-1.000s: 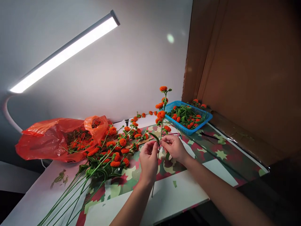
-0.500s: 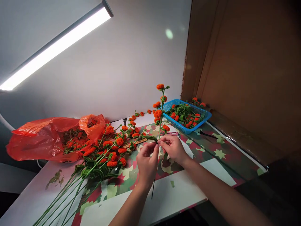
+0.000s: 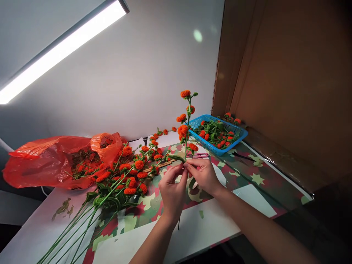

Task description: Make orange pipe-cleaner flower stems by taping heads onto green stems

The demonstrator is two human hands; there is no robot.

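Upright between my two hands is an artificial flower stem (image 3: 186,147) with several fuzzy orange blooms and small green buds. My left hand (image 3: 172,187) pinches the stem from the left, where a long green leaf (image 3: 176,158) joins it. From the right, the thumb and fingers of my right hand (image 3: 204,176) close on the same spot. The stem's dark lower end comes out below my left hand. Under my right fingers there is a ring-shaped thing like a tape roll (image 3: 193,183), partly hidden.
A pile of finished orange flower stems (image 3: 132,183) lies at left, beside a red plastic bag (image 3: 49,161) of pieces. A blue basket (image 3: 236,141) with more pieces stands back right. Pink-handled scissors (image 3: 202,155) and a dark tool (image 3: 243,157) lie on the camouflage-patterned mat (image 3: 257,179).
The flower stem has risen slightly and shifted a little left at its top. Both hands keep their pinch at the leaf joint; the ring-shaped thing under the right hand shows more.
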